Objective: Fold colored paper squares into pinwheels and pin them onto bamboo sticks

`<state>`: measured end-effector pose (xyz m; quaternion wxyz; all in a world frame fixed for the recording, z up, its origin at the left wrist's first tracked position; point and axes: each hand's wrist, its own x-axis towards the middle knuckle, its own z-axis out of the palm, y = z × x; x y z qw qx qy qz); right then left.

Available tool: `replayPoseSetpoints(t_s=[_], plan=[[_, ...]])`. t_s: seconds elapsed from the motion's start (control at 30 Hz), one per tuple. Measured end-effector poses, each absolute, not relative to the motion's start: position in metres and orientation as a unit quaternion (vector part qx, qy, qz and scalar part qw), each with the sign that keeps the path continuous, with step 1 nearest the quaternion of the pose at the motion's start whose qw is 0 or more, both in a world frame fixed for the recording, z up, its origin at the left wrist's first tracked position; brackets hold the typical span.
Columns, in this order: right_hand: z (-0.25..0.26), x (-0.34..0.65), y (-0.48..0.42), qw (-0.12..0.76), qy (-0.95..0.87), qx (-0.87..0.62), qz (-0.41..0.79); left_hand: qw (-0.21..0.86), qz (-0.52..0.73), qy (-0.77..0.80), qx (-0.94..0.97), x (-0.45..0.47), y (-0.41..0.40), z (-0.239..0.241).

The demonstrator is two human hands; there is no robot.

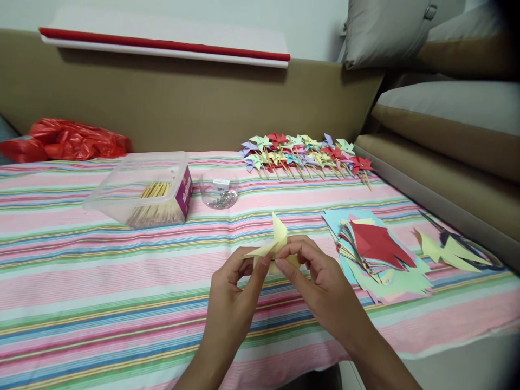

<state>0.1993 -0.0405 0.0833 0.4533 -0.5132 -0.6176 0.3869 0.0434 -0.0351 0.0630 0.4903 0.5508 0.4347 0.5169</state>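
A pale yellow paper pinwheel (279,233) is held up between both hands over the striped cloth, one blade pointing upward. My left hand (238,281) pinches its left side between thumb and fingers. From the right, my right hand (312,271) has thumb and forefinger closed at the pinwheel's centre. Whether a pin sits there is too small to tell. To the right lies a stack of cut coloured paper (377,244) with a red sheet on top. A cut yellow sheet (447,252) rests partly over scissors (467,244).
Finished pinwheels on sticks (300,154) lie piled at the back. A clear box (162,200) holds many wooden sticks, beside a round clear container (221,189) of small metal pieces. A red plastic bag (77,141) is at back left; cushions (447,108) stand right.
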Motion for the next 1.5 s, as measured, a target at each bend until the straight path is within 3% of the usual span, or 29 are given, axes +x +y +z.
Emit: replayPoseSetpoints(t_s=[0.53,0.8,1.07,1.5], plan=[[0.086,0.201,-0.042,0.450,-0.625,-0.513,0.379,0.511,0.512,0.412,0.554,0.042,-0.034,0.064],[0.073,0.200,-0.042,0.518,-0.556,-0.508,0.406,0.502,0.506,0.424,0.558,0.043,-0.036,0.066],[0.086,0.202,-0.042,0.451,-0.574,-0.534,0.427,0.488,0.495,0.439,0.570,0.042,-0.036,0.066],[0.090,0.204,-0.043,0.439,-0.593,-0.523,0.428,0.407,0.488,0.438,0.636,0.037,-0.040,0.066]])
